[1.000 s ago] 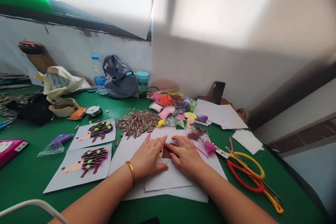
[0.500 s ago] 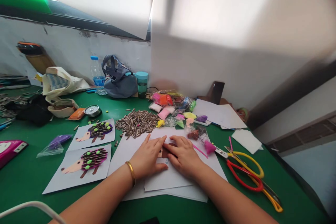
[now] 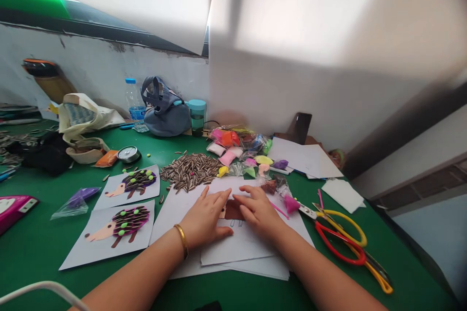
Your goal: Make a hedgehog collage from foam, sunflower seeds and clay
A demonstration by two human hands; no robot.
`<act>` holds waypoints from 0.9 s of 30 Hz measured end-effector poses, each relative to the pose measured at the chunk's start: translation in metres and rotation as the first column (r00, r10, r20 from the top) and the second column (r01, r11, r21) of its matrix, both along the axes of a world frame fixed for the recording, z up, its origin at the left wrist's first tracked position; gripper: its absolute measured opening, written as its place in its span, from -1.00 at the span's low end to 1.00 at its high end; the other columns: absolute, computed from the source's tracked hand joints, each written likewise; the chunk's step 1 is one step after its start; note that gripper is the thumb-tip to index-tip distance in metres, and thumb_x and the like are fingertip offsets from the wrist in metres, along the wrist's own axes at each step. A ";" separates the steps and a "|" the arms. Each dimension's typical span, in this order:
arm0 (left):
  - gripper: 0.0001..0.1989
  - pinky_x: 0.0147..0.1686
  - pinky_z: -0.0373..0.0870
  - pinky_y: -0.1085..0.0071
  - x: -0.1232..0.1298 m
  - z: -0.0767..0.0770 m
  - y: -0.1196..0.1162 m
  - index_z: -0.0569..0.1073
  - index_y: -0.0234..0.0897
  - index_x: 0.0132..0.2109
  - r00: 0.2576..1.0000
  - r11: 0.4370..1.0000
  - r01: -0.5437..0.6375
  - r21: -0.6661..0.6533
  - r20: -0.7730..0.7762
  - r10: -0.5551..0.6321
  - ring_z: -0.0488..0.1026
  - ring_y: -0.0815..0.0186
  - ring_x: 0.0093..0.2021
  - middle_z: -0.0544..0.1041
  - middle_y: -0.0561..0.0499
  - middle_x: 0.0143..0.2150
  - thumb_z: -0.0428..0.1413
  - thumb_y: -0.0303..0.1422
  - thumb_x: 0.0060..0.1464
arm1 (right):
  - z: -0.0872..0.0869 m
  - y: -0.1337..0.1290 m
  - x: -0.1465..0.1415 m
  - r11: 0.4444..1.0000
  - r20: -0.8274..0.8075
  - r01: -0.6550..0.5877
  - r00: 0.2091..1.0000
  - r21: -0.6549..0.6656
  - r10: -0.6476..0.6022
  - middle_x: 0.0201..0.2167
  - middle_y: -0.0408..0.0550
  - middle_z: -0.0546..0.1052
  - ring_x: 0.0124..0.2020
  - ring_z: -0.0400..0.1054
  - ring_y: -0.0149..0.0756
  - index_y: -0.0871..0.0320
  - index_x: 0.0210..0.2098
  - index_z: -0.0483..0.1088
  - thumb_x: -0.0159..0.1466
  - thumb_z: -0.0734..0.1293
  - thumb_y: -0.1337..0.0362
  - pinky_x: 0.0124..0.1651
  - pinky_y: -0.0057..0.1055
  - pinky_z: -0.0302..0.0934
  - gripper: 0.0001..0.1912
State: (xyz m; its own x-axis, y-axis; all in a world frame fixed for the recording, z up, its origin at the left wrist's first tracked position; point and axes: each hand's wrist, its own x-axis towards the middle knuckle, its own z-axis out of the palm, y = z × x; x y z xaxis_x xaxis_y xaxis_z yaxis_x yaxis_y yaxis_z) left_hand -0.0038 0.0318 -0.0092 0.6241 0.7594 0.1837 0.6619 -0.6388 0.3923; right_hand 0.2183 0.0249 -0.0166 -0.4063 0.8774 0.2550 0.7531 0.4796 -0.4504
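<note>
Between my hands lies a white sheet [image 3: 233, 248] with a hedgehog picture whose brown clay body [image 3: 233, 210] shows in part. Two drawn leg outlines sit below the body. My left hand [image 3: 207, 216] rests on the paper over the hedgehog's head side, fingers stretched out, a gold bangle at the wrist. My right hand [image 3: 259, 211] is at the body's right edge, fingers apart and slightly bent, covering that end. Neither hand holds anything. To the left lie two finished-looking hedgehog cards [image 3: 127, 228] with seeds and green dots.
Beyond the sheet are a heap of sunflower seeds [image 3: 193, 170] and bagged coloured clay [image 3: 229, 143]. Scissors with red and yellow handles [image 3: 343, 238] lie at right, near white paper [image 3: 343, 194]. A bag [image 3: 166, 112], cup [image 3: 197, 114] and bottle [image 3: 135, 107] stand by the wall.
My right hand has shifted slightly right, off the middle of the brown body, so more of it and a second leg outline show. My left hand has stayed in place.
</note>
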 end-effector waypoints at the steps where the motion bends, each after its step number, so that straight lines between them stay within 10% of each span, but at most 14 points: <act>1: -0.05 0.33 -0.15 -0.10 0.000 0.001 0.000 0.04 -0.23 0.36 1.000 1.000 0.001 -0.003 -0.003 -0.001 0.29 0.01 0.23 0.38 -0.23 0.21 0.29 -0.11 -0.09 | -0.001 0.002 0.006 1.000 -0.043 0.001 0.999 0.014 0.000 0.17 0.05 0.31 0.20 0.12 -0.09 0.03 0.16 0.38 0.34 0.17 0.29 0.25 -0.06 0.06 -0.58; 13: -0.26 0.31 -0.24 -0.21 -0.009 0.008 -0.001 0.17 -0.11 0.30 0.996 0.998 0.066 0.002 -0.063 -0.066 0.17 0.04 0.32 0.27 -0.18 0.32 0.26 -0.21 0.02 | -0.001 -0.020 0.033 0.996 0.060 -0.090 0.994 -0.010 0.090 0.15 0.06 0.36 0.14 0.22 -0.11 0.02 0.24 0.25 0.33 0.22 0.27 0.20 -0.09 0.17 -0.52; 19: -0.14 0.30 -0.26 -0.22 -0.011 0.006 0.003 0.18 -0.26 0.31 0.984 0.991 -0.131 -0.005 -0.124 0.129 0.11 -0.05 0.34 0.24 -0.29 0.33 0.28 -0.05 -0.07 | -0.001 -0.019 0.019 0.998 0.024 0.060 0.998 -0.002 -0.060 0.08 0.08 0.43 0.11 0.24 -0.08 0.09 0.27 0.19 0.33 0.22 0.26 0.17 -0.06 0.18 -0.49; 27: -0.15 0.28 -0.32 -0.25 -0.010 0.004 0.004 0.18 -0.19 0.30 0.991 0.993 -0.112 -0.028 -0.084 0.109 0.13 -0.06 0.33 0.30 -0.26 0.29 0.28 -0.05 -0.08 | 0.001 -0.002 0.011 0.968 0.047 0.243 0.970 -0.067 -0.240 0.02 0.12 0.45 0.06 0.30 -0.11 0.13 0.17 0.32 0.29 0.14 0.40 0.09 -0.19 0.21 -0.53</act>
